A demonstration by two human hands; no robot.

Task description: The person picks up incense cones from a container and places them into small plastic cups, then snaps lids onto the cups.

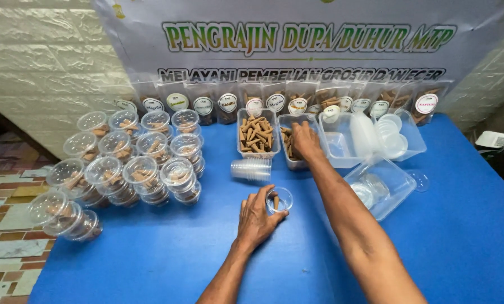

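Holding a small clear cup [279, 199] upright on the blue surface [150, 253], your left hand [256, 218] curls its fingers around the rim; a few brown cones lie inside. Your right hand [305, 140] reaches into a clear tray [290, 163] of cones, fingers closed down among them. Stacked empty cups [251, 169] lie just beyond the held cup, and lidded filled cups [122, 169] crowd the left.
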